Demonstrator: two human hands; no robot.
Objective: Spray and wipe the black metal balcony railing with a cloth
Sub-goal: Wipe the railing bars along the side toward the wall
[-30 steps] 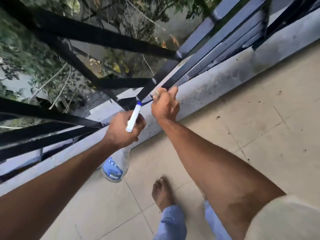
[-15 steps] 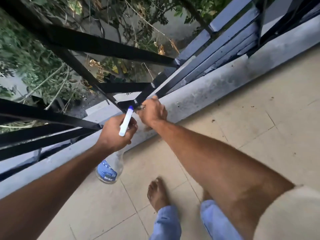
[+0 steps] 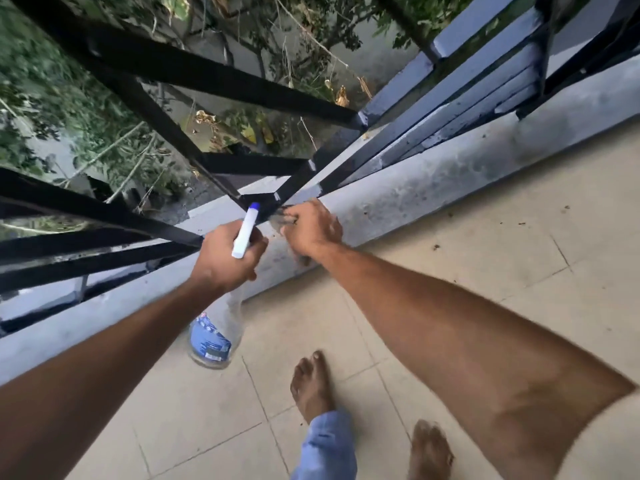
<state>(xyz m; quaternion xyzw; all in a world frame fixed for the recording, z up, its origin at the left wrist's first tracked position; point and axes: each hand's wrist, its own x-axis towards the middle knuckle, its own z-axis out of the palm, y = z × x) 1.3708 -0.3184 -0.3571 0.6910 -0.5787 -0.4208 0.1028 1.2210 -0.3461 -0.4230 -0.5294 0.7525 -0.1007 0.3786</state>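
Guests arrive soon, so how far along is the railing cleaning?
Done: cannot say for sure; the right-side bars look glossy, perhaps already wiped. In hand: the right hand presses a cloth on a low joint of the railing, while the left hand holds the spray bottle. Left: the upper bars look matt, probably not yet done.

Open gaps between railing bars [image 3: 221, 76]

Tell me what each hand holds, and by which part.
The left hand grips the spray bottle at its neck, below the white head. The right hand grips a bunched cloth, mostly hidden, against the railing.
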